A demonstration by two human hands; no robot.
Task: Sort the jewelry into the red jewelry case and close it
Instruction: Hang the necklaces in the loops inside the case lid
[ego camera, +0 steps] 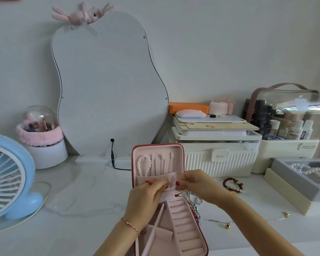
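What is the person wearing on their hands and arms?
The left hand has a red ring on one finger and a thin gold-and-red bracelet at the wrist. The right hand shows no ring. Both have dark red nail polish. The forearms are bare, with no sleeves in view.

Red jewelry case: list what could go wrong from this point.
1. The silver chains lie heaped against the red jewelry case's right edge; they may tangle or get caught when it closes.
2. Both hands, left hand and right hand, pinch something fine at the lid pocket; it could slip.
3. The beaded bracelets and thin chain remain outside, easily overlooked.
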